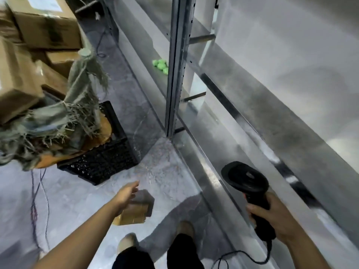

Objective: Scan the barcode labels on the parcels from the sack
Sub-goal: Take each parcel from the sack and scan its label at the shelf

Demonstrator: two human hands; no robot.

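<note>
A small brown cardboard parcel (136,211) lies on the grey floor just ahead of my feet. My left hand (126,194) hovers over it with fingers stretched out and relaxed, holding nothing. My right hand (272,218) grips the handle of a black barcode scanner (246,181), its head pointing up and left beside the metal shelving. A frayed grey-green sack (58,117) sits in a black plastic crate (104,162) at the left, an orange-brown parcel showing under it.
Metal shelving (174,74) runs along the right, with small green objects (161,65) on a low shelf. Stacked cardboard boxes (44,30) fill the upper left. Thin cables (37,200) trail on the floor at left. The scanner's cord (242,257) loops near my right foot.
</note>
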